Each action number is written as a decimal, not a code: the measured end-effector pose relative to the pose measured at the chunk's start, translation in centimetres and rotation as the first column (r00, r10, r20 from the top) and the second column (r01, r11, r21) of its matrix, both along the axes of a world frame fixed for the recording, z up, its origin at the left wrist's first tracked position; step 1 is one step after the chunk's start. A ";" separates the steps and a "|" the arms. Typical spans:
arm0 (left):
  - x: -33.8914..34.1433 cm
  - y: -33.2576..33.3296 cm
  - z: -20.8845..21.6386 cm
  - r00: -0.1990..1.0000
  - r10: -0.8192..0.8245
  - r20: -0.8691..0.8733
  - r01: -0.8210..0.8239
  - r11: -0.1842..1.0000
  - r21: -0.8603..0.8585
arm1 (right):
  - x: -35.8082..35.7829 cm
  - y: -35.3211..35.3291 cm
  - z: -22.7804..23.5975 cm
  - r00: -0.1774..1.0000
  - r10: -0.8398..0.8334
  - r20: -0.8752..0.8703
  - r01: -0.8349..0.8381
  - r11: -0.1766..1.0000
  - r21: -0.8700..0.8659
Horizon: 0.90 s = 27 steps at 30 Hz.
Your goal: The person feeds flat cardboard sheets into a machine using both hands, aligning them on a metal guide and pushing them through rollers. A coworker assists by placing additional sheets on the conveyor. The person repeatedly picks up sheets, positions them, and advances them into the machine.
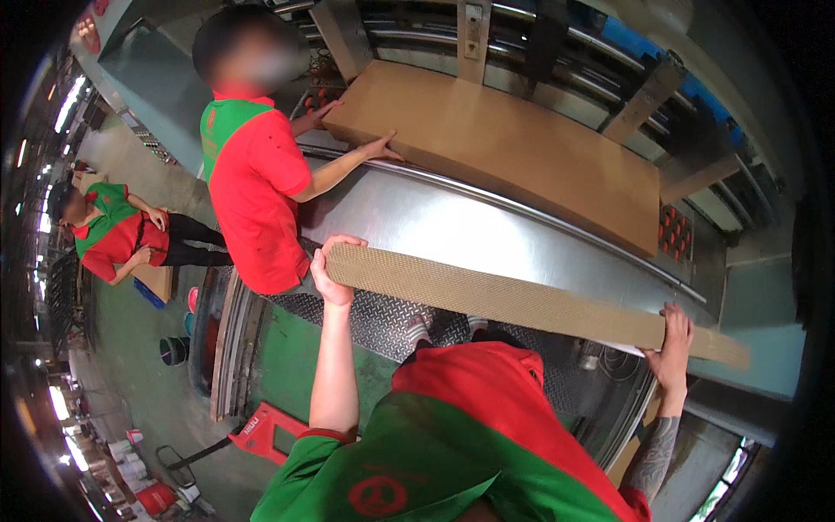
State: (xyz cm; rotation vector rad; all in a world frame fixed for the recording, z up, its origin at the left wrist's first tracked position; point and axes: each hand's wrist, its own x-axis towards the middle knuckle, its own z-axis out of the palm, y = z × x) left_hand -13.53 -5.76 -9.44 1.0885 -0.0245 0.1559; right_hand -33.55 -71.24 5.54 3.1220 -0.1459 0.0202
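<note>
A long stack of corrugated cardboard sheets [496,293], its fluted edge turned up toward me, spans the space in front of my body. My left hand [336,268] grips its left end, with the fingers over the far side. Near the right end, my right hand [671,348] is closed round the near side of the same stack. Beyond it, a big flat stack of brown cardboard [504,143] lies at the machine. A co-worker [257,165] in a red and green shirt has both hands on that stack's left end.
A shiny metal table [417,213] with a rail lies between me and the machine frame [474,43]. Underfoot is a diamond-plate step [370,326]. A red pallet jack [265,432] and a black bucket [174,351] stand left. Another person [117,226] stands farther left.
</note>
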 end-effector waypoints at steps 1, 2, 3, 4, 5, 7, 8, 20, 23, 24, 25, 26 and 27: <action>-0.1 0.0 0.0 1.000 0.001 -0.002 -0.001 1.000 -0.007 | -0.1 0.1 0.1 1.000 -0.008 -0.008 0.009 0.999 0.049; -0.3 0.0 -0.1 1.000 0.002 0.000 -0.002 1.000 -0.031 | -0.4 0.3 0.2 0.999 -0.006 -0.034 0.008 0.998 0.057; -0.4 0.1 -0.1 1.000 -0.001 -0.008 0.001 1.000 -0.008 | -0.4 0.3 0.3 0.998 -0.012 -0.068 0.017 0.997 0.073; -0.6 0.2 -0.2 1.000 -0.003 -0.006 0.003 1.000 -0.003 | -0.4 0.2 0.5 0.997 0.006 -0.073 0.001 0.995 0.098; -0.7 0.2 -0.3 1.000 -0.003 -0.002 0.003 1.000 0.000 | -0.5 0.4 0.3 0.999 0.016 -0.042 -0.013 0.997 0.077; -0.8 0.3 -0.4 1.000 -0.003 0.017 0.003 1.000 -0.006 | -0.7 0.6 0.2 0.999 0.011 -0.050 -0.007 0.997 0.070; -0.8 0.3 -0.5 0.999 -0.013 0.031 0.013 1.000 -0.002 | -1.0 0.8 0.1 0.998 0.000 -0.060 0.005 0.997 0.082; -2.1 0.5 0.3 0.993 -0.025 0.112 0.014 0.996 0.093 | -2.8 2.0 0.0 0.999 -0.025 0.021 0.022 0.991 0.134; -2.6 0.4 0.1 0.995 -0.009 0.103 -0.002 0.994 0.106 | -2.6 1.8 0.2 1.000 -0.020 0.014 0.018 0.993 0.114; -2.9 0.4 0.1 0.995 0.017 0.102 -0.031 0.991 0.132 | -2.6 1.8 0.2 1.000 -0.015 0.005 0.014 0.993 0.114; -3.2 0.4 0.1 0.994 0.004 0.106 -0.012 0.997 0.079 | -2.7 1.8 0.3 1.000 -0.010 -0.003 0.011 0.993 0.114; -3.6 0.6 0.1 0.996 0.021 0.090 -0.025 0.998 0.049 | -2.9 1.8 0.4 1.000 0.009 0.007 -0.010 0.992 0.123; -3.9 0.6 0.1 0.996 0.033 0.083 -0.036 0.999 0.041 | -3.0 1.8 0.4 1.000 -0.002 -0.018 0.003 0.994 0.113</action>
